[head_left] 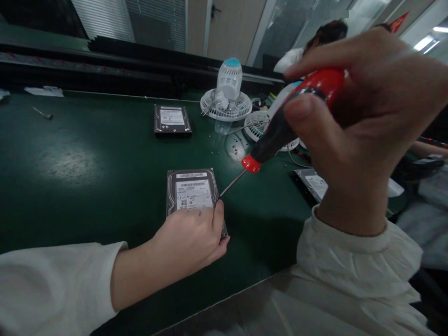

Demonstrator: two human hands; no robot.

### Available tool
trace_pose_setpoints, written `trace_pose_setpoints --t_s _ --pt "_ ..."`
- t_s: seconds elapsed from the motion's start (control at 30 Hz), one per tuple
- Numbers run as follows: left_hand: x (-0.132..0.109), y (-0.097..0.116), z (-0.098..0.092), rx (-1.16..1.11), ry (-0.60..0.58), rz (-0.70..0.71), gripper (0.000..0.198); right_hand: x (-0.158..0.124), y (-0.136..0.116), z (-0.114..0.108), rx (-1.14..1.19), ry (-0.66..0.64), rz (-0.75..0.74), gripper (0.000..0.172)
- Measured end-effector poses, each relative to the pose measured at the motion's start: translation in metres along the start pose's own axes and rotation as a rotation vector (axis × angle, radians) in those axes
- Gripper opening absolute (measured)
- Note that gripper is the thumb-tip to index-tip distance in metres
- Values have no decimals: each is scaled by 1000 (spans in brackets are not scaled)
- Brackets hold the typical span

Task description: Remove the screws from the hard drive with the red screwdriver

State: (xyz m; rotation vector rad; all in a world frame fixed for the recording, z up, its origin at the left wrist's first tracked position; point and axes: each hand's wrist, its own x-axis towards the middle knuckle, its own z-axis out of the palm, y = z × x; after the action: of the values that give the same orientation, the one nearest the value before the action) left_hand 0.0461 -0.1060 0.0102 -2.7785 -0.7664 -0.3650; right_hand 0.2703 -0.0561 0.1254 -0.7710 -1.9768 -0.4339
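Note:
A hard drive [193, 186] lies label up on the green table. Across its near half rests my left hand [192, 235], thumb and fingers gripping its edges. My right hand [360, 102] is wrapped around the red and black handle of a screwdriver [276, 135]. The thin shaft slants down to the left, and its tip meets the right edge of the drive, close to my left index finger. Whatever screw sits under the tip is too small to make out.
Behind lies a second hard drive [172, 120]; a third hard drive [313, 184] is at the right. White fans [229, 81] stand at the back beside a clear dish [236, 148] of small screws. Another person [325, 35] is beyond the table, and someone's arm shows at the right edge.

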Motion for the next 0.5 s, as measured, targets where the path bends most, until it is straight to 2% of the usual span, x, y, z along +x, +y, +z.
trace_pose_setpoints --t_s 0.1,0.23,0.37,0.43,0.5 --pt "0 1 -1 -4 -4 -3 57 0 -5 -1 22 5 41 30" --pt "1 0 -2 5 -2 -20 57 1 -8 -1 56 -107 9 46" --pt "2 -1 -1 7 15 -9 58 1 -1 0 -60 -42 -35 36" --pt "2 0 -1 4 7 -10 57 1 3 2 9 -35 -62 39" --pt "2 0 -1 -3 2 -14 57 1 5 4 118 -54 -51 49"
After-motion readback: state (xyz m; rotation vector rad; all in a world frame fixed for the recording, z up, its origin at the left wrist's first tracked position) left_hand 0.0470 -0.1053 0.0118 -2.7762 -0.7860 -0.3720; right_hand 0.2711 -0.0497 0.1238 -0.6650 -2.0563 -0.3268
